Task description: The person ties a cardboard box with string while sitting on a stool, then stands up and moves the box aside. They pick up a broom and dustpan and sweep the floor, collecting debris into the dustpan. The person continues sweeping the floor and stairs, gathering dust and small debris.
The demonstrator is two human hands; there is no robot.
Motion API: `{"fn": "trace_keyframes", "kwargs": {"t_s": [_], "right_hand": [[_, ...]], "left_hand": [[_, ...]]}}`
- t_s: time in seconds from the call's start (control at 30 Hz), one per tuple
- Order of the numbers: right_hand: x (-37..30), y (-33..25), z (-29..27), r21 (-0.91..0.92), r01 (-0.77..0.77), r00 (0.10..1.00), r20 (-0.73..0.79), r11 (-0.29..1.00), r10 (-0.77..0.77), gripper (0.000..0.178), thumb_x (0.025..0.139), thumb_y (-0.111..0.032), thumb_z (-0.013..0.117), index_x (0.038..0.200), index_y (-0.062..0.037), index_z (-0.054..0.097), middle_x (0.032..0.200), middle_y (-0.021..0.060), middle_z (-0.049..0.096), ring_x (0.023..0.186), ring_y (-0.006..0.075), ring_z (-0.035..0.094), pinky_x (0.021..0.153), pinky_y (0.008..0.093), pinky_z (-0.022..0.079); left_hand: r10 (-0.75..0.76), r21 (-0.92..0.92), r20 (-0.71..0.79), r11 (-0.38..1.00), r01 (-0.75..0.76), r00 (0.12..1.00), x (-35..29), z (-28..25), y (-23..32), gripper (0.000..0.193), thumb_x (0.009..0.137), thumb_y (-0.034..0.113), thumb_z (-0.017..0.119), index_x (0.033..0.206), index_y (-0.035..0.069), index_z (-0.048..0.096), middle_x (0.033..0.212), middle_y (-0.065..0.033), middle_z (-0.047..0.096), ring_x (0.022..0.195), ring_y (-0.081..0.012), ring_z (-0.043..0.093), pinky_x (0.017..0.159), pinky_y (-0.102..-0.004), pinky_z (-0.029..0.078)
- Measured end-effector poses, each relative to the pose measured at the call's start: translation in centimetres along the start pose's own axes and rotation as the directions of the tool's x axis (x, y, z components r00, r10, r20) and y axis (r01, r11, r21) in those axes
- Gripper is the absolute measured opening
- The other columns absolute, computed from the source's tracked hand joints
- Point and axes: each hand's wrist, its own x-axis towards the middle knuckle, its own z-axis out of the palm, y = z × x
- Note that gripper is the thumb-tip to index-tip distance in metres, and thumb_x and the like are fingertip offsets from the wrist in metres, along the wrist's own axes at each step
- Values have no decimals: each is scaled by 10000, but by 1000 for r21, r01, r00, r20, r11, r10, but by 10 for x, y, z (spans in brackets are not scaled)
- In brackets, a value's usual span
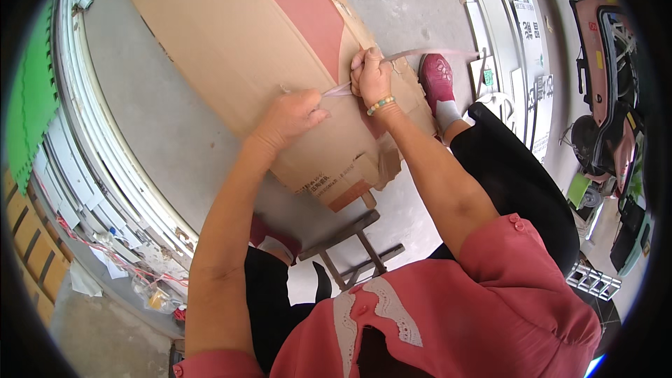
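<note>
A large flat cardboard box (203,35), brown with a red band and torn along its right edge, lies on the floor in front of me. A thin pale strap (339,89) runs across it between my two hands. My left hand (288,117) is closed at the strap's left part, low over the cardboard. My right hand (371,78), a beaded bracelet at its wrist, is closed in a fist around the strap. From that fist a loose tail of the strap stretches right, past my red shoe. The right hand's fingers partly hide the strap.
A small dark stool (339,234) stands between my legs. Long white profiles (115,143) lie along the left, next to a green foam mat (31,98) and a wooden pallet (31,238). White boards (535,77) and a pink scooter (605,63) are at the right.
</note>
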Motion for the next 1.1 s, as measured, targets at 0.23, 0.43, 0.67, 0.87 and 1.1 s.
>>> {"fn": "trace_keyframes", "kwargs": {"t_s": [0.23, 0.43, 0.67, 0.87, 1.1], "right_hand": [[-18, -14, 0, 5, -40, 998, 54, 999, 39, 476, 883, -453, 292, 679, -43, 425, 441, -11, 306, 350, 94, 283, 333, 247, 255], [-18, -56, 55, -820, 243, 898, 393, 519, 199, 570, 862, -467, 302, 696, 14, 559, 660, 175, 571, 608, 280, 550, 615, 381, 438], [13, -69, 110, -806, 505, 730, 589, 308, 346, 462, 824, -406, 429, 834, 28, 588, 824, 183, 596, 802, 299, 567, 734, 382, 433], [30, -60, 35, -549, 379, 765, 639, 745, 82, 271, 727, -218, 604, 909, -17, 602, 751, 56, 596, 670, 148, 555, 606, 295, 465], [-9, -15, 10, -460, 70, 832, 516, 885, 203, 131, 711, -86, 618, 826, -22, 625, 658, 19, 570, 587, 61, 499, 539, 231, 427]], "left_hand": [[17, 251, -66, 968, 0, 998, 4, 31, 5, 304, 636, 235, 681, 705, 67, 437, 644, -104, 519, 642, -291, 528, 561, -372, 428], [-359, 259, -117, 889, 378, 926, 16, 43, 10, 193, 729, 290, 573, 762, 101, 560, 768, -96, 606, 699, -288, 576, 594, -389, 460], [-314, 185, -320, 905, 384, 894, 22, 45, 11, 258, 781, 289, 471, 729, 65, 589, 681, -145, 590, 644, -336, 565, 597, -441, 452], [-427, -149, -343, 904, 401, 836, 17, 41, 5, 344, 785, 280, 465, 620, -7, 560, 610, -218, 518, 586, -373, 534, 559, -448, 408], [-526, -394, -273, 825, 405, 805, 15, 33, 9, 383, 786, 288, 475, 620, -54, 513, 546, -219, 462, 461, -268, 443, 492, -371, 376]]}}
